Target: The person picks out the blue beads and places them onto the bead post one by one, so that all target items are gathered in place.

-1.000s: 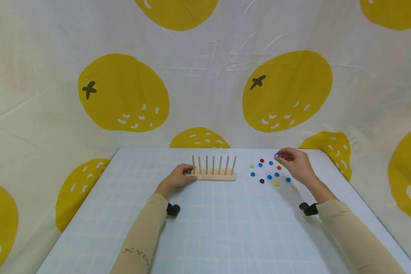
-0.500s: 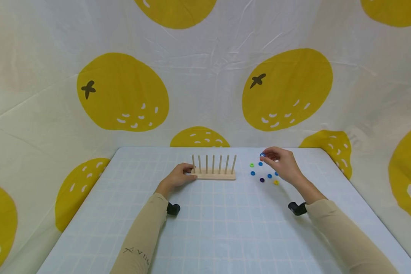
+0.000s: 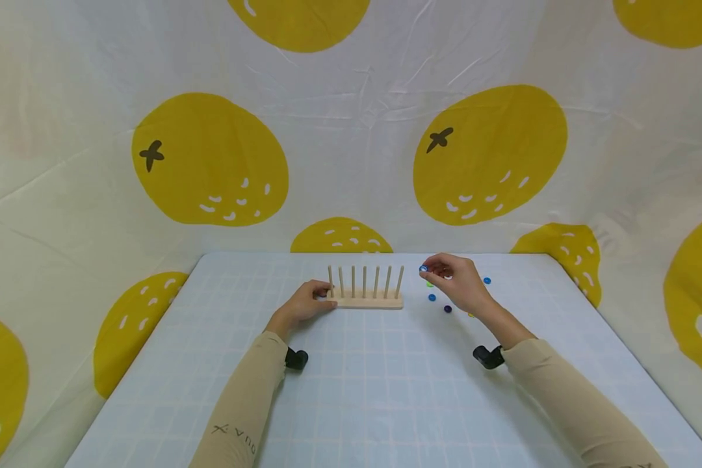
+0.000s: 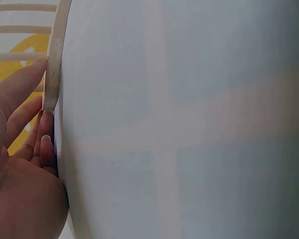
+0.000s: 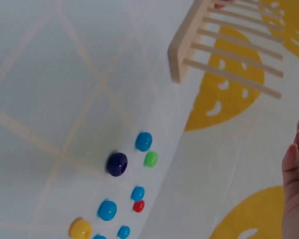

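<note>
Six upright pegs stand in one row on the wooden rack (image 3: 365,300), at the centre of the head view, on the gridded table (image 3: 351,390). All six appear bare.

The right hand (image 3: 457,286) pinches a blue ring (image 3: 424,268) between thumb and fingertips, just right of the rack's rightmost peg and about level with its tip. The ring is off the table and touches no peg. The left hand (image 3: 305,303) rests against the rack's left end, fingers curled at the base; in the left wrist view the fingers (image 4: 42,144) press the base edge (image 4: 54,59).

The step in hand is judged to be threading the ring onto a peg. To do it well:

1. Keep the left hand pressed on the base so the rack cannot slide or tip.
2. Hold the ring flat, hole facing down, pinched at the rim only, so that no fingertip covers the hole.
3. Centre the hole over the peg tip before lowering.
4. Release only once the peg has entered the hole.

The loose rings (image 5: 143,141) lie scattered right of the rack, near the hand; keep the wrist and sleeve clear of them.
</note>
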`<state>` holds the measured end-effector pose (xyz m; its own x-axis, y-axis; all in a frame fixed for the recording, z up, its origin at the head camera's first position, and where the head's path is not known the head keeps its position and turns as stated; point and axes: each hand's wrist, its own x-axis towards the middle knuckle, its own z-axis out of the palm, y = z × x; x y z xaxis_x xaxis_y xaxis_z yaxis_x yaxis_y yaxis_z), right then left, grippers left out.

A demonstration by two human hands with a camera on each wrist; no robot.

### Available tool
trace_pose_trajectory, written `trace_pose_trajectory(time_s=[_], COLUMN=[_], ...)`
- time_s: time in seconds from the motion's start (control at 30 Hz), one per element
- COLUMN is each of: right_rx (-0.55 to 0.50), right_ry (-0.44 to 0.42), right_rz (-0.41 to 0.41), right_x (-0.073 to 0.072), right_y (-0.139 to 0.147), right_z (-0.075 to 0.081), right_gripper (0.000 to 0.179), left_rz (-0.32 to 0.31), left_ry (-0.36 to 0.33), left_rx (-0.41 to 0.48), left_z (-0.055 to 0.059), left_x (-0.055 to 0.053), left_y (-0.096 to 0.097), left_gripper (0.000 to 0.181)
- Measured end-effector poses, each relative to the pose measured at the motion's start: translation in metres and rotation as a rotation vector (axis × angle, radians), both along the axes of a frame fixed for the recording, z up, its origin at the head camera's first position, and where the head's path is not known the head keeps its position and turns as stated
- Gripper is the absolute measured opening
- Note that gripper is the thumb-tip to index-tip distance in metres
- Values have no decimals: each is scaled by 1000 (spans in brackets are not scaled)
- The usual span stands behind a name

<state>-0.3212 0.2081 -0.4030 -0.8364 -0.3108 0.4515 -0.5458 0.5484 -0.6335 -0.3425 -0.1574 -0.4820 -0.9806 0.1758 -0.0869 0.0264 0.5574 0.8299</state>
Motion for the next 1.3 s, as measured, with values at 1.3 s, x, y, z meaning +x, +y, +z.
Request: trace_pose_trajectory(time_s=[1.3], right_rx=[-43], right_ry=[-31], right_rz=[196], right_x=[-7], right_y=[-88], right_z=[-6], right_gripper=[17], left_rz=[6], left_ry=[-10], left_rx=[1], left_z=[0], left_x=[0], left_y=[1], left_gripper=[51])
